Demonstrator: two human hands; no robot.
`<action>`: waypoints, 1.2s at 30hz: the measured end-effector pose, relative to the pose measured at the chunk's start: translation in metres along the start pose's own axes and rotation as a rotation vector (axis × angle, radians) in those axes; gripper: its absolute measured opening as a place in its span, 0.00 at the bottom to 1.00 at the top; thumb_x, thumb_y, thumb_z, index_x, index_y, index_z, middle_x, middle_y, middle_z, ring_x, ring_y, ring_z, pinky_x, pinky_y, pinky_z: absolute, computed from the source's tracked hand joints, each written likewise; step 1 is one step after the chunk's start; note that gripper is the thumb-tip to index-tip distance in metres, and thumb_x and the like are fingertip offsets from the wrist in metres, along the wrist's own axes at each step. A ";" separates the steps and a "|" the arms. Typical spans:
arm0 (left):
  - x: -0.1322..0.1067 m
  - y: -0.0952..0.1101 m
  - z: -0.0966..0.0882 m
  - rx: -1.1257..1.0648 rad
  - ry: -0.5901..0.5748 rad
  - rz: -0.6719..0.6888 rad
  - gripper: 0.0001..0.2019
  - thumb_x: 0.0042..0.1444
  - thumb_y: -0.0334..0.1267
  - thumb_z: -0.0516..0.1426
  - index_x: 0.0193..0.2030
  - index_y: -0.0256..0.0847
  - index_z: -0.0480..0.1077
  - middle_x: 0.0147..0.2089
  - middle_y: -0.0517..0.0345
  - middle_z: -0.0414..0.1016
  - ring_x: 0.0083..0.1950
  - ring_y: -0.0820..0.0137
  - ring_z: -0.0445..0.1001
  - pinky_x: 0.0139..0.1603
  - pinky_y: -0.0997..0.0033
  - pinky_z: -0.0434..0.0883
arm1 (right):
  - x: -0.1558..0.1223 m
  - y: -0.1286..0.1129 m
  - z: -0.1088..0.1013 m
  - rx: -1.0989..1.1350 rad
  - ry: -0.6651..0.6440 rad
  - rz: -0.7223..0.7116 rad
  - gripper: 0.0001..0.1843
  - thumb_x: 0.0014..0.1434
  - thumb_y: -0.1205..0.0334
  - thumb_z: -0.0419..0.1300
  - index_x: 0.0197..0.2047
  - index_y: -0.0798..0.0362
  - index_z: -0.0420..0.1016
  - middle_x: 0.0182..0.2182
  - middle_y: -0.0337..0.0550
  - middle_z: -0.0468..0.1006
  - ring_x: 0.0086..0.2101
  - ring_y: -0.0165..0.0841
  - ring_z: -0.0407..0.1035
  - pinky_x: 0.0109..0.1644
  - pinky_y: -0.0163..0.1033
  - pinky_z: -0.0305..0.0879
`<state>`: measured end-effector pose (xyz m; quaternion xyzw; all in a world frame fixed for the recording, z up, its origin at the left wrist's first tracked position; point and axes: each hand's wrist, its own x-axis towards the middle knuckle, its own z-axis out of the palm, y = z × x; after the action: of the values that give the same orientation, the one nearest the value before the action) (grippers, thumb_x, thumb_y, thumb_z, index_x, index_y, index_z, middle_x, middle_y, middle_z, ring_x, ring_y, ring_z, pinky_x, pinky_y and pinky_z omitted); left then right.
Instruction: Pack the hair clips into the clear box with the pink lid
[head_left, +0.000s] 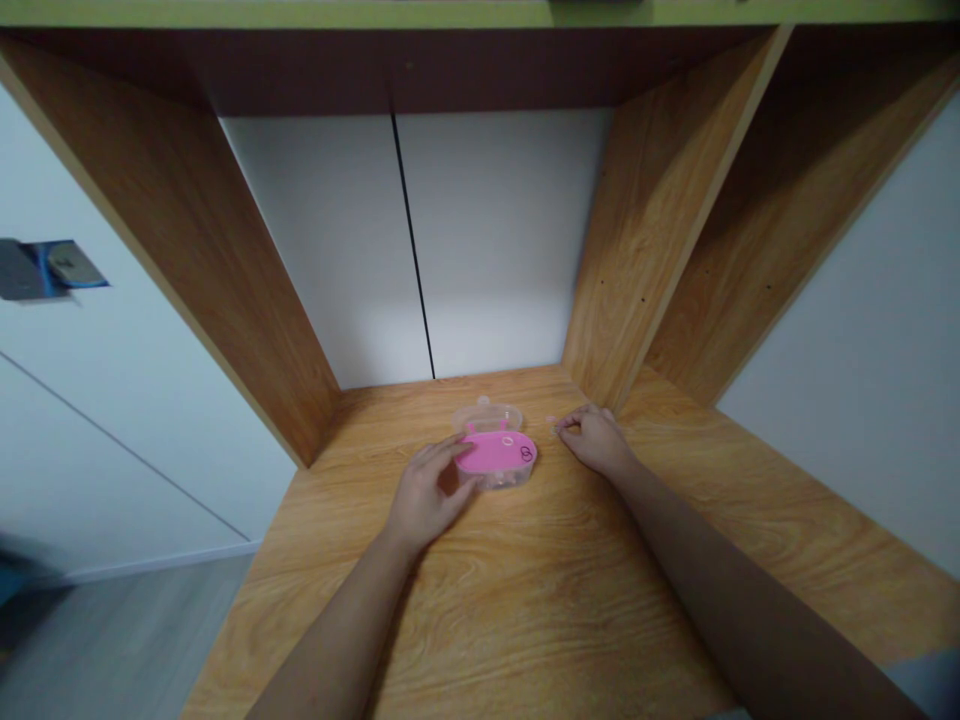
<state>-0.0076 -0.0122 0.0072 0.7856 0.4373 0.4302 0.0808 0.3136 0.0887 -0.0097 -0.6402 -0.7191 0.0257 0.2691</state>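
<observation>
A small oval clear plastic box point(510, 480) with a bright pink top layer point(491, 455) sits on the wooden desk. Its transparent lid point(487, 416) lies open behind it. On the pink surface are a pale small loop point(508, 441) and a dark small loop point(526, 454), perhaps hair ties. My left hand point(427, 490) grips the box's left end, thumb at the front and fingers over the top. To the right of the box, my right hand point(596, 438) is pinched close to the desk. Something tiny and pale shows at its fingertips, too small to name.
The wooden desktop point(525, 600) runs up to a white back panel point(495, 230). Wooden uprights stand on the left point(187, 230) and right point(660, 200), with a shelf point(420, 70) overhead. A wall opening with blue wires point(56, 268) is at far left.
</observation>
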 end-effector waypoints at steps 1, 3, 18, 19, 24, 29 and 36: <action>0.000 0.000 0.000 -0.001 0.000 -0.001 0.21 0.58 0.39 0.64 0.58 0.46 0.71 0.60 0.47 0.76 0.60 0.57 0.75 0.62 0.49 0.72 | 0.000 0.000 0.001 -0.002 0.003 -0.002 0.10 0.57 0.54 0.63 0.33 0.50 0.83 0.39 0.48 0.79 0.45 0.41 0.70 0.55 0.48 0.63; 0.000 -0.001 0.000 0.001 -0.005 0.001 0.21 0.58 0.40 0.64 0.59 0.46 0.71 0.60 0.47 0.75 0.60 0.57 0.75 0.62 0.48 0.72 | -0.001 -0.001 0.004 -0.004 0.009 -0.005 0.10 0.57 0.55 0.63 0.31 0.51 0.82 0.40 0.49 0.78 0.45 0.41 0.69 0.56 0.49 0.62; 0.002 0.003 -0.002 0.001 -0.003 0.004 0.21 0.58 0.40 0.64 0.58 0.46 0.72 0.61 0.47 0.75 0.60 0.56 0.75 0.61 0.48 0.73 | -0.025 -0.069 -0.022 0.339 0.101 -0.290 0.05 0.60 0.61 0.59 0.37 0.49 0.77 0.43 0.47 0.74 0.49 0.42 0.68 0.57 0.51 0.64; 0.002 0.003 -0.002 0.001 0.000 0.005 0.21 0.58 0.40 0.64 0.58 0.46 0.72 0.61 0.47 0.75 0.60 0.56 0.75 0.61 0.48 0.73 | -0.029 -0.075 -0.023 0.359 0.089 -0.315 0.04 0.60 0.62 0.60 0.37 0.48 0.77 0.44 0.46 0.74 0.49 0.42 0.68 0.57 0.50 0.64; 0.001 0.001 -0.001 0.010 -0.002 0.003 0.22 0.57 0.40 0.64 0.59 0.46 0.71 0.61 0.48 0.75 0.60 0.57 0.75 0.61 0.48 0.73 | -0.042 -0.097 -0.028 0.370 0.033 -0.348 0.03 0.58 0.63 0.63 0.35 0.47 0.79 0.45 0.45 0.73 0.50 0.41 0.67 0.57 0.50 0.64; 0.001 0.002 -0.001 0.014 -0.012 -0.006 0.21 0.58 0.40 0.64 0.58 0.46 0.72 0.61 0.47 0.75 0.61 0.57 0.75 0.62 0.49 0.72 | -0.044 -0.100 -0.028 0.369 0.001 -0.327 0.03 0.56 0.64 0.64 0.33 0.48 0.81 0.45 0.46 0.74 0.49 0.42 0.68 0.56 0.50 0.65; 0.001 0.000 -0.001 0.006 -0.016 0.002 0.21 0.58 0.39 0.63 0.59 0.46 0.71 0.61 0.47 0.75 0.61 0.58 0.74 0.62 0.50 0.72 | -0.045 -0.100 -0.024 0.394 -0.005 -0.326 0.05 0.57 0.64 0.64 0.34 0.47 0.82 0.45 0.46 0.74 0.49 0.41 0.68 0.57 0.49 0.65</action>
<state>-0.0078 -0.0120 0.0084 0.7897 0.4373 0.4225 0.0816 0.2350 0.0210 0.0326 -0.4508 -0.7947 0.1230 0.3875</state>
